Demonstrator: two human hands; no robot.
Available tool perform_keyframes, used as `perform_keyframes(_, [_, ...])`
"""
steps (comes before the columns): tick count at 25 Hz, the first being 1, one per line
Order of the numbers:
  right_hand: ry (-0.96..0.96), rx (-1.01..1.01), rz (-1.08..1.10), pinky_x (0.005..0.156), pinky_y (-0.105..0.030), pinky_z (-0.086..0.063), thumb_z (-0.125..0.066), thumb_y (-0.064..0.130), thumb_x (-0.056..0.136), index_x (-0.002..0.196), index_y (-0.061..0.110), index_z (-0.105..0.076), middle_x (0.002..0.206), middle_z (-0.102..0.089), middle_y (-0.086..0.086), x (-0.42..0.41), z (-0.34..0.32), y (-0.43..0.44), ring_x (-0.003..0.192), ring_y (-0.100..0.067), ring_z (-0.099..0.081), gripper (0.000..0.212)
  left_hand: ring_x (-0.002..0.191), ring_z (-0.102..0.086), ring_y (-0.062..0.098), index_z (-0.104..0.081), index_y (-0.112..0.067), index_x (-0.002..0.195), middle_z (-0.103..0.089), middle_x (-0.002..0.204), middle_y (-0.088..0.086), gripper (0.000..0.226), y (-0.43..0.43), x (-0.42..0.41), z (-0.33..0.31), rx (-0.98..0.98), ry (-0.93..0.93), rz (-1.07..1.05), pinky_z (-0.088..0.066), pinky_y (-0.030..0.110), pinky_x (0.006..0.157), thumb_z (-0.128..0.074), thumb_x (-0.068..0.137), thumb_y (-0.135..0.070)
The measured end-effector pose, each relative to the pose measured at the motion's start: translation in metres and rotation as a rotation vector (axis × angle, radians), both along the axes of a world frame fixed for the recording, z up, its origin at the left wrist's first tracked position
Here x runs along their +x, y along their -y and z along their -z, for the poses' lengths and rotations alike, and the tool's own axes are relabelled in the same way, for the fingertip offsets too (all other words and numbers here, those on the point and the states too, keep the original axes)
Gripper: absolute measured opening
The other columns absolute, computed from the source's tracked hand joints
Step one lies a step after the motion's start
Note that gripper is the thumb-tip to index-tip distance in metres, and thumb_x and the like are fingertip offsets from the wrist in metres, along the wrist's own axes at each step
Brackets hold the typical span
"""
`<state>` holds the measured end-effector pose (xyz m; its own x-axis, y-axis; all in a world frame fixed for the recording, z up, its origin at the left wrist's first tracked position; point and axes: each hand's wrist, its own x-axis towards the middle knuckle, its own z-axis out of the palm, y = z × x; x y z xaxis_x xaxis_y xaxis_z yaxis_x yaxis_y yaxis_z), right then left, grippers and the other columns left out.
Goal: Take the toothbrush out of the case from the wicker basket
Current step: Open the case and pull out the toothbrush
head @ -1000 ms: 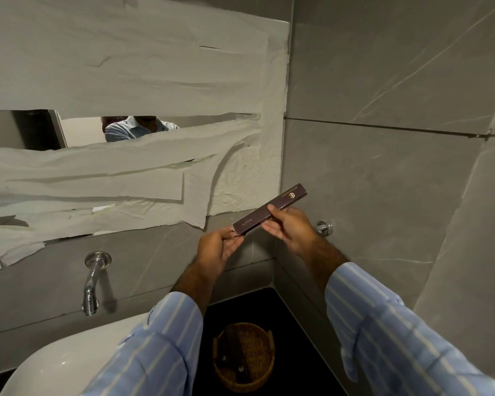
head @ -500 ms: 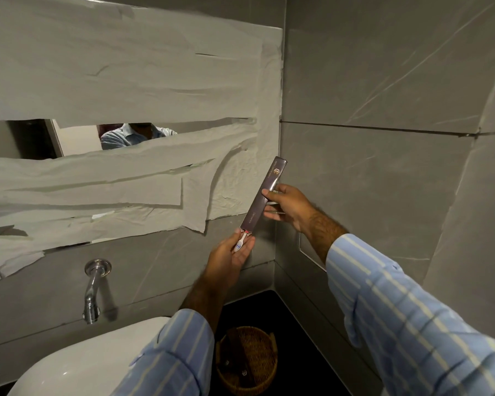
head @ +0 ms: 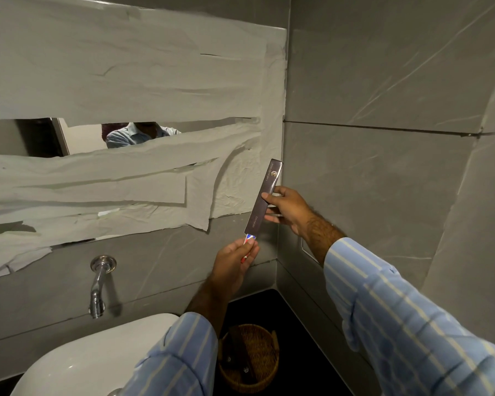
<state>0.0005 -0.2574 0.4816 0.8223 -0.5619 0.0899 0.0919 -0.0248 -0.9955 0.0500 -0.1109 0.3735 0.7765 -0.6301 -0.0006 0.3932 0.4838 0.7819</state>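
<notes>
Fingers (head: 272,199) of your right hand (head: 287,208) are wrapping around the middle of the case (head: 265,197), thumb on the front face and the rest curled behind it, so that hand is closed on the case. Your left hand (head: 233,261) is pinching shut on the toothbrush (head: 247,242), thumb and fingertips pressing on the red, white and blue piece that is showing just below the case's lower mouth. How much of the toothbrush is out, and which end it is, I cannot tell.

You are holding the case steeply, with its long axis running from lower left to upper right. Its open end is pointing down toward your left hand and its closed, logo end is pointing up beside the papered mirror (head: 126,132). The toothbrush is lying along the same line, partly inside the case.

Far below, the wicker basket (head: 247,357) is sitting on the dark counter (head: 297,338) between the white basin (head: 92,364) and the corner of the grey wall. At least 1 dark flat item is lying inside it; what it is I cannot tell.

Compared with 0.5 s ago, you are holding the case at much the same steep tilt, and the coloured piece is still showing only a little below the mouth. 1 s ago the case was lying far flatter, with both hands on it and nothing coloured showing.
</notes>
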Motion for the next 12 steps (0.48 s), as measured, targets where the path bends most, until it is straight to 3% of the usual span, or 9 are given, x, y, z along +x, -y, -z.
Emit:
perform_keyframes(3, [0.011, 0.024, 0.048, 0.067, -0.030, -0.061, -0.066, 0.020, 0.092, 0.124, 0.008, -0.059, 0.101, -0.067, -0.010, -0.008, -0.004, -0.002, 0.074, -0.017, -0.065, 0.035, 0.074, -0.070, 0.011, -0.065, 0.002, 0.114, -0.070, 0.090, 0.011, 0.023, -0.003, -0.006, -0.002, 0.094, 0.099, -0.020, -0.059, 0.018, 0.064, -0.060, 0.095, -0.009])
perform_keyframes(6, [0.016, 0.036, 0.092, 0.067, -0.031, -0.061, -0.066, 0.020, 0.092, 0.121, 0.008, -0.060, 0.099, -0.066, -0.010, -0.008, -0.006, 0.003, 0.073, -0.018, -0.063, 0.032, 0.064, -0.061, 0.011, -0.074, -0.011, 0.094, -0.068, 0.079, 0.008, 0.018, -0.005, 0.000, -0.005, 0.338, 0.381, -0.084, -0.052, 0.021, 0.056, -0.065, 0.093, -0.026])
perform_keyframes(9, [0.041, 0.024, 0.136, 0.069, -0.033, -0.062, -0.066, 0.020, 0.092, 0.112, 0.013, -0.062, 0.091, -0.067, -0.007, -0.010, -0.011, 0.008, 0.065, -0.014, -0.063, 0.022, 0.070, -0.057, 0.016, -0.077, -0.009, 0.086, -0.073, 0.081, 0.016, 0.030, -0.008, 0.011, -0.007, 0.584, 0.700, -0.207, -0.050, 0.036, 0.067, -0.065, 0.091, -0.035])
perform_keyframes(12, [0.077, 0.009, 0.200, 0.075, -0.036, -0.062, -0.066, 0.021, 0.092, 0.117, 0.011, -0.061, 0.097, -0.070, -0.009, -0.016, -0.019, 0.018, 0.066, -0.014, -0.066, 0.027, 0.072, -0.060, 0.014, -0.079, -0.012, 0.087, -0.076, 0.084, 0.012, 0.027, -0.016, 0.013, -0.005, 0.632, 0.783, -0.225, -0.055, 0.042, 0.080, -0.065, 0.091, -0.035])
